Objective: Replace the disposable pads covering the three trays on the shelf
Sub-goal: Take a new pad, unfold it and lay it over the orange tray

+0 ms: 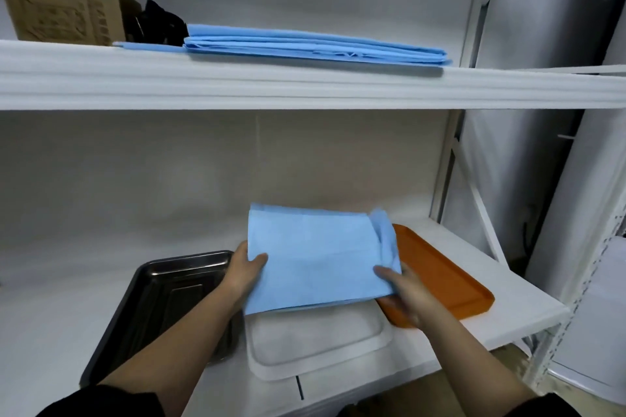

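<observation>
Both hands, left [245,269] and right [404,288], pinch folded light-blue disposable pad [315,261] above white plastic tray [318,345]; square edges before lowering.

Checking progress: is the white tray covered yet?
Partly: the blue pad, held by both hands, overhangs the white tray; its near half shows bare.

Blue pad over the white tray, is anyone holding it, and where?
Yes. Both hands hold the blue pad: the left hand pinches its left edge, the right hand its right edge.
</observation>
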`<action>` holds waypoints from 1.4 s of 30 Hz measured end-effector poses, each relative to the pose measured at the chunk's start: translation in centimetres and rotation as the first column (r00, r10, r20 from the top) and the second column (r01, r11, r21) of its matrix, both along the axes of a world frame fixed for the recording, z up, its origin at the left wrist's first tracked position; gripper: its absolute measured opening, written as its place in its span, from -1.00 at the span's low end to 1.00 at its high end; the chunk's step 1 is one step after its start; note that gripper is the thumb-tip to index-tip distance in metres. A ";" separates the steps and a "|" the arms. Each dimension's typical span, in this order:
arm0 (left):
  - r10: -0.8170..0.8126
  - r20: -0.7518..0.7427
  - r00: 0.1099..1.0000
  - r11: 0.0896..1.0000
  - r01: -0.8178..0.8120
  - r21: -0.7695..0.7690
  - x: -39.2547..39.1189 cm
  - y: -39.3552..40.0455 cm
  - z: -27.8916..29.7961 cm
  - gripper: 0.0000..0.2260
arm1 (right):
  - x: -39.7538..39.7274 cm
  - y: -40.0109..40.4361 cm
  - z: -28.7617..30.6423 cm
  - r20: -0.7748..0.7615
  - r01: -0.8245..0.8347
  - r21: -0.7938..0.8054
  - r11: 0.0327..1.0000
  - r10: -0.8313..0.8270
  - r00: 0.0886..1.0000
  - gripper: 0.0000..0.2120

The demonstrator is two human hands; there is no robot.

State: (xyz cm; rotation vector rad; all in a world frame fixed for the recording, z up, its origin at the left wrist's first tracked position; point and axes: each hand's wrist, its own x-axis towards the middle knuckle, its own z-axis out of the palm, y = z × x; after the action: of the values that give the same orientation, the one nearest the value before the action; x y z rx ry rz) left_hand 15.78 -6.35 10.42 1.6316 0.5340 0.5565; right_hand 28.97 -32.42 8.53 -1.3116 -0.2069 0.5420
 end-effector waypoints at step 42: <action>-0.167 -0.759 0.629 0.593 0.679 0.433 12.4 -8.0 -11.4 -0.23 | 11.3 -4.1 -8.8 0.446 0.418 -0.889 0.189 0.142 0.884 -0.46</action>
State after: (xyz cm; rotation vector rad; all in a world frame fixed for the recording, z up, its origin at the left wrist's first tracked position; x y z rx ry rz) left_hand 28.21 -14.31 -1.01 2.6338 0.3661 -0.3278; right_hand 40.32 -36.57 -0.24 -2.7766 -0.0699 0.1107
